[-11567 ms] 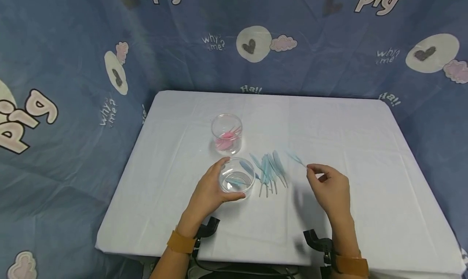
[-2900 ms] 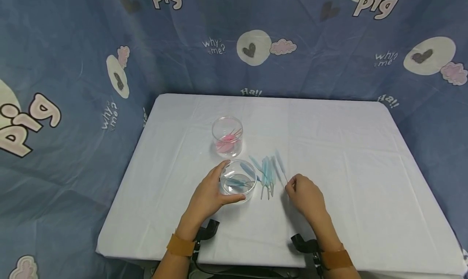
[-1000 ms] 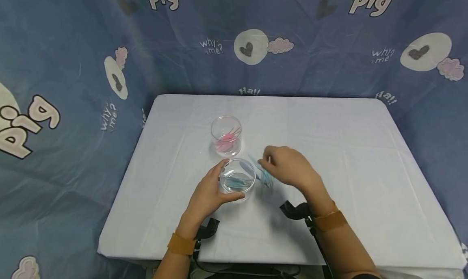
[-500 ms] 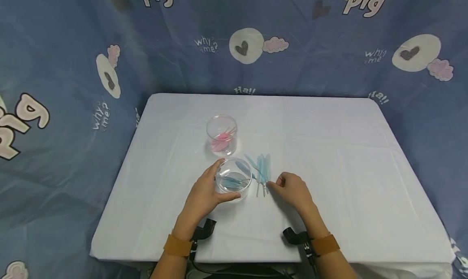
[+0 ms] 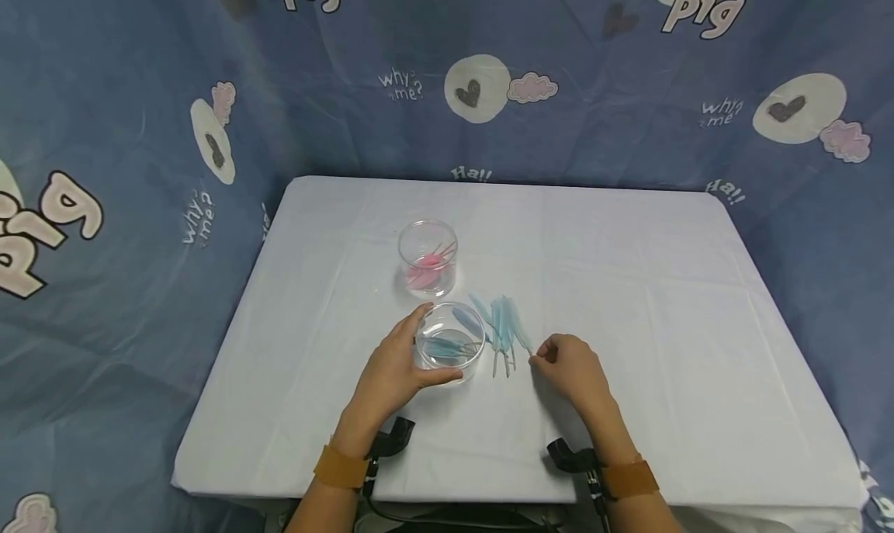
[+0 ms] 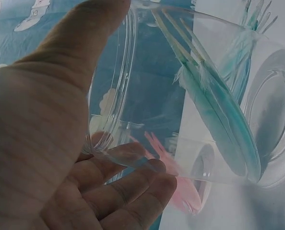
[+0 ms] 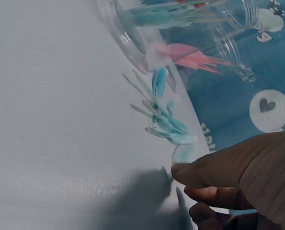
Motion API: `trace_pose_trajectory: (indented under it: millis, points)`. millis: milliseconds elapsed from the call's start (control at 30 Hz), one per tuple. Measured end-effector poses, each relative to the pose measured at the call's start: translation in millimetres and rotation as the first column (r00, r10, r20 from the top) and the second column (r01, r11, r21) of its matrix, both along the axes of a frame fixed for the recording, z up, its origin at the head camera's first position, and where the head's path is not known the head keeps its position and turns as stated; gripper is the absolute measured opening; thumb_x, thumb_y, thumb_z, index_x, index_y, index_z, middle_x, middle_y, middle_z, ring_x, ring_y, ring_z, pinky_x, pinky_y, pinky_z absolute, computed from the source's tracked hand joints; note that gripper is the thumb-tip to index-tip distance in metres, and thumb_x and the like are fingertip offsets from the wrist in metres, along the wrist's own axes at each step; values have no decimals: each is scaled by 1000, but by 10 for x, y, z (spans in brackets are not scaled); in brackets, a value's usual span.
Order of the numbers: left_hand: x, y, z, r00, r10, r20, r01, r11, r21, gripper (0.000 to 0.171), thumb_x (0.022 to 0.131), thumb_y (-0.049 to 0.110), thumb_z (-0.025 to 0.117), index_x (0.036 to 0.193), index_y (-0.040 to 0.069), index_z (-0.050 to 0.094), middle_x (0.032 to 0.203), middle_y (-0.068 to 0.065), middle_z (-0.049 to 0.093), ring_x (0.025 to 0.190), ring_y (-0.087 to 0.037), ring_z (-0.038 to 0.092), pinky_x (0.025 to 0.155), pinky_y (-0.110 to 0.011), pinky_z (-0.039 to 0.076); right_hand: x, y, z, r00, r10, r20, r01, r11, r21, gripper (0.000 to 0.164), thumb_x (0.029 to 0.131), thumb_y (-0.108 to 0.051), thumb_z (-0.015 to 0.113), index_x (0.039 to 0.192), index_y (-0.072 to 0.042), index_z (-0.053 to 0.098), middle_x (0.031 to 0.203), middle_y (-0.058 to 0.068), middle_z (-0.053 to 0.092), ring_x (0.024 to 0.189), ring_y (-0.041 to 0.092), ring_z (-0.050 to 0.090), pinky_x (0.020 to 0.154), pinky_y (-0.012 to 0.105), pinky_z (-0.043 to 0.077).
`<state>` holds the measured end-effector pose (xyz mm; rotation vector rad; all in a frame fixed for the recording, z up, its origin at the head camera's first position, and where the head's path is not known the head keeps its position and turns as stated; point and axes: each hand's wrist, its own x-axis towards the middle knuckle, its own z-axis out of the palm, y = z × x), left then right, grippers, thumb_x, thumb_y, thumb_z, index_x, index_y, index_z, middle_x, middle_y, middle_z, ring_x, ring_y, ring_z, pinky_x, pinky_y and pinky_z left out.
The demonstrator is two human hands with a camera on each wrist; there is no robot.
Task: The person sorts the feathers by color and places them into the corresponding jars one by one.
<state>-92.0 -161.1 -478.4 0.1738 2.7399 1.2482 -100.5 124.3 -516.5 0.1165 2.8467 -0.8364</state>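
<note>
My left hand (image 5: 391,374) grips a clear glass cup (image 5: 436,323), thumb on the near side and fingers round the far side. Several blue feathers (image 6: 224,120) lean inside it, quills toward the rim in the left wrist view. My right hand (image 5: 574,374) pinches the quill of a light-blue feather (image 5: 519,330) between thumb and fingertips, just right of a small group of blue feathers (image 5: 499,323) on the table. The right wrist view shows the pinched feather (image 7: 183,152) partly hidden behind the thumb.
A second clear glass cup (image 5: 427,238) with pink feathers (image 5: 426,273) stands behind the first one. White cloth covers the table (image 5: 663,285), and a blue printed curtain (image 5: 594,75) hangs behind and at the sides. Black camera mounts sit on both wrists.
Since the earliest frame, the blue group on the table has shrunk and the cup holds more feathers. My right hand came back from near the cup and now draws a feather rightward from the group.
</note>
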Motion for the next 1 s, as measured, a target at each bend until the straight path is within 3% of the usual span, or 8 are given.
trace_pose_trajectory:
  millis: [167,433,700,900,1000]
  points:
    - [-4,-3,1,1000,-1,3,1,1000,-2,108,66,49,93,155,26,36,148,-10,51,128,-34,55,103,-56,47,31,11,30,999,-19,27,19,1000,2,20,85,-25,78,83,-7,71,76,4,67,67,19,57,60,33,48]
    - [-10,-6,0,1000,-8,2,8,1000,-7,108,66,48,93,155,25,36,148,-11,51,129,-34,55,103,-56,47,27,17,14,997,-44,-58,48,996,72,13,87,-12,72,79,-2,75,69,6,68,56,17,56,49,30,46]
    - [-17,9,1,1000,-6,0,6,1000,-1,109,66,48,93,155,25,36,148,-11,51,128,-34,55,102,-57,48,54,15,49,996,-36,-85,44,995,88,18,87,-8,63,71,-2,69,60,5,59,50,17,50,44,29,41]
    - [-8,11,-1,1000,-1,11,1,1000,4,108,65,48,93,155,27,36,148,-10,52,128,-33,55,102,-56,48,84,107,236,987,-42,-158,50,998,48,17,93,-13,61,84,-3,71,69,6,67,53,15,53,48,29,44]
    - [-10,8,-3,1000,-2,11,2,1000,5,109,65,49,93,155,27,36,148,-11,51,128,-34,55,102,-56,48,82,167,339,966,-23,-256,16,999,-29,16,95,-15,62,91,-5,73,80,5,72,58,13,56,51,28,45]
